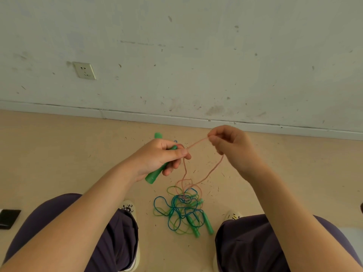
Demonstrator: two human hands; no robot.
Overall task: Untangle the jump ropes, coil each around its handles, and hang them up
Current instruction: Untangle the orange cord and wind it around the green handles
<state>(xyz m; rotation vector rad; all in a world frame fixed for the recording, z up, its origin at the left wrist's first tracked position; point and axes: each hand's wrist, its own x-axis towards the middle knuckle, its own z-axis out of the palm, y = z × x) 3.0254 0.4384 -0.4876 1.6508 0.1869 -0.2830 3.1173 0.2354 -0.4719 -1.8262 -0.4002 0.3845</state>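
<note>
My left hand [161, 160] grips a green handle [153, 176] and pinches a pink rope [196, 143] against it with the thumb. My right hand [228, 146] pinches the same pink rope a short way to the right, so a taut stretch runs between both hands. From there the pink rope hangs in loops down to a tangled pile of blue and green ropes [181, 210] on the floor between my feet. Two green handles [208, 222] lie in that pile. The tip of another green handle [158, 135] shows behind my left hand.
I am crouched over a beige floor [59, 154], knees in dark trousers at both sides. A scuffed white wall with a socket [84, 70] stands close ahead. A black object [8, 218] lies at the left edge.
</note>
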